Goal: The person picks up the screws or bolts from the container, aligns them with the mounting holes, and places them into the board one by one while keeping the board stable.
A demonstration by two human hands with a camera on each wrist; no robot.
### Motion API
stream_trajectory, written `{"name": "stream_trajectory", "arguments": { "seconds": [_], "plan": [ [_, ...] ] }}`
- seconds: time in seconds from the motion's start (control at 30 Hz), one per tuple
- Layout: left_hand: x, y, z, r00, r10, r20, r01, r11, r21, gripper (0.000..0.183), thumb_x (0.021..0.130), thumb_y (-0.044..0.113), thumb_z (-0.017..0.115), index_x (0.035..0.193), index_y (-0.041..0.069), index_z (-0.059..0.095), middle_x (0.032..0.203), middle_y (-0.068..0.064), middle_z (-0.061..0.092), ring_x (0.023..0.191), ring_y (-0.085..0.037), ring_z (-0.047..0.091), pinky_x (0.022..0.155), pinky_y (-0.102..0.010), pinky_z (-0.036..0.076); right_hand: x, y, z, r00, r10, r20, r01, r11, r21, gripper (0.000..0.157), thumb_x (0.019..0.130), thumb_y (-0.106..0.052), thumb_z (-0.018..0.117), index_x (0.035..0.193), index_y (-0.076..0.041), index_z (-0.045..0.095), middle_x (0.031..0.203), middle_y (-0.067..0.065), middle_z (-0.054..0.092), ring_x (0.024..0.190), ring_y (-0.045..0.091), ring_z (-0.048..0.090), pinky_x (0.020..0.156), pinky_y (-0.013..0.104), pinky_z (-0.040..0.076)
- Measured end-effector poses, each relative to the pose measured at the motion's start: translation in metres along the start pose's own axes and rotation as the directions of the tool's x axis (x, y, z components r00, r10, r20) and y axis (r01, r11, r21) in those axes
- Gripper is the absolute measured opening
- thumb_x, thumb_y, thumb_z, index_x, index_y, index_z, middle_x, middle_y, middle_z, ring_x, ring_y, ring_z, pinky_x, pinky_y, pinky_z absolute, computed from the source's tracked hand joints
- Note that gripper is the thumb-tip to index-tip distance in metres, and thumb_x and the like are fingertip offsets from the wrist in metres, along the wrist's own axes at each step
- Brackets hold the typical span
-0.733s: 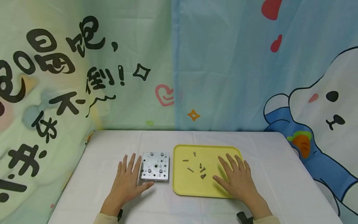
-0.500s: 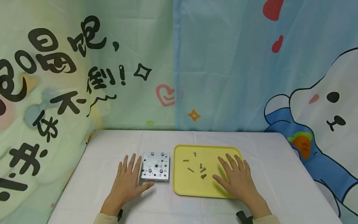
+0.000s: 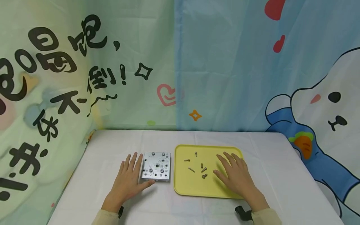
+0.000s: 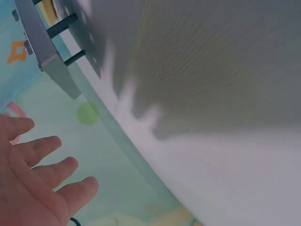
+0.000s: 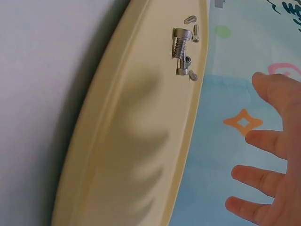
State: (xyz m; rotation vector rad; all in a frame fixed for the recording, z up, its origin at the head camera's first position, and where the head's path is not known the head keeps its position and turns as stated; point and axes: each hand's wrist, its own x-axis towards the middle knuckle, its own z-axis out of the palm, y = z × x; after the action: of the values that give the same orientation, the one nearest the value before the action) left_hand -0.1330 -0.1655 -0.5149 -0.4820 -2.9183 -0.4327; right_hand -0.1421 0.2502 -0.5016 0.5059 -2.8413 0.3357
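My left hand (image 3: 127, 182) is held above the table with fingers spread and holding nothing. Just right of its fingertips sits a square silver metal plate (image 3: 154, 164) with holes and several screws set in it. Threaded screw ends (image 4: 62, 26) stick out below the plate (image 4: 40, 35) in the left wrist view. Over the right part of a yellow tray (image 3: 191, 189) hovers my right hand (image 3: 239, 176), fingers spread and slightly bent, touching nothing. Several small metal screws (image 3: 204, 176) lie scattered on the tray, left of that hand; the right wrist view shows socket-head screws (image 5: 182, 34) there.
A white cloth (image 3: 180, 209) covers the table. Behind it hangs a printed curtain (image 3: 219, 78) in green and blue, with a cartoon bear at the right. A black strap piece (image 3: 243, 214) shows at the right wrist.
My right hand has shifted a little to the left and forward over the tray, its fingers bending slightly. The left hand, the plate and the screws stay practically where they were.
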Motion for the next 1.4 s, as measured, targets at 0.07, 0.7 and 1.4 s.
{"name": "stream_trajectory", "arguments": {
  "seconds": [0.07,0.7,1.4],
  "plan": [
    [0.002,-0.001,0.001,1.000,-0.002,0.007,0.002,1.000,-0.013,0.114,0.080,0.076,0.063,0.157,0.001,0.026,0.159,-0.025,0.026,0.145,-0.046,0.022,0.115,-0.061,0.021,0.003,0.002,0.002,1.000,-0.021,-0.010,0.021,1.000,0.019,0.059,0.093,-0.035,0.071,0.141,-0.005,0.054,0.141,0.026,0.049,0.131,0.051,0.040,0.103,0.068,0.032],
    [0.022,-0.003,0.009,0.986,-0.009,0.168,0.018,0.998,-0.053,0.117,0.081,0.080,0.056,0.159,0.001,0.020,0.161,-0.024,0.023,0.147,-0.044,0.020,0.115,-0.061,0.021,0.034,0.006,0.021,0.986,-0.115,0.119,0.050,0.894,0.445,0.024,0.095,-0.009,0.068,0.118,-0.002,0.067,0.133,0.029,0.054,0.126,0.050,0.045,0.104,0.066,0.034],
    [0.026,-0.008,0.021,0.964,-0.050,0.260,0.086,0.988,-0.127,0.117,0.082,0.077,0.059,0.159,-0.001,0.017,0.158,-0.026,0.026,0.144,-0.043,0.028,0.114,-0.057,0.027,0.040,0.003,0.031,0.972,-0.089,0.217,0.002,0.929,0.371,0.014,0.090,-0.008,0.072,0.100,-0.017,0.074,0.132,0.024,0.054,0.122,0.052,0.043,0.094,0.072,0.035]
  ]
}}
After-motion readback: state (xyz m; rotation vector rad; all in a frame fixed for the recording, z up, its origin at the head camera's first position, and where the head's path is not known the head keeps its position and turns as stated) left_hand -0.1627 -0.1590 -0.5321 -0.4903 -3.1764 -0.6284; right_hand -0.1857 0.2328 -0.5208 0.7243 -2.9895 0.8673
